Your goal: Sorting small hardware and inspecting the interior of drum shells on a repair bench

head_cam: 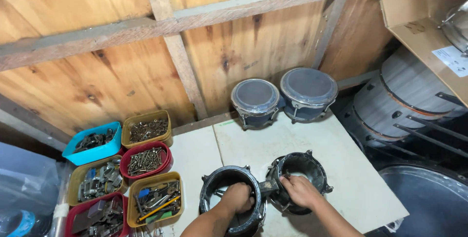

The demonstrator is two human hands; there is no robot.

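Observation:
A pair of black bongo drum shells without heads lies on the white board (341, 169) in front of me, joined by a centre block. My left hand (237, 197) reaches down inside the left shell (214, 181), fingers curled; what they hold is hidden. My right hand (301, 191) rests on the near rim of the right shell (312, 165), close to the centre block, gripping the rim.
A finished pair of small bongos (282, 95) stands against the wooden wall. Several plastic trays of screws, bolts and tools (146, 161) sit at the left. Larger drums (404, 95) and a cardboard box (429, 32) crowd the right.

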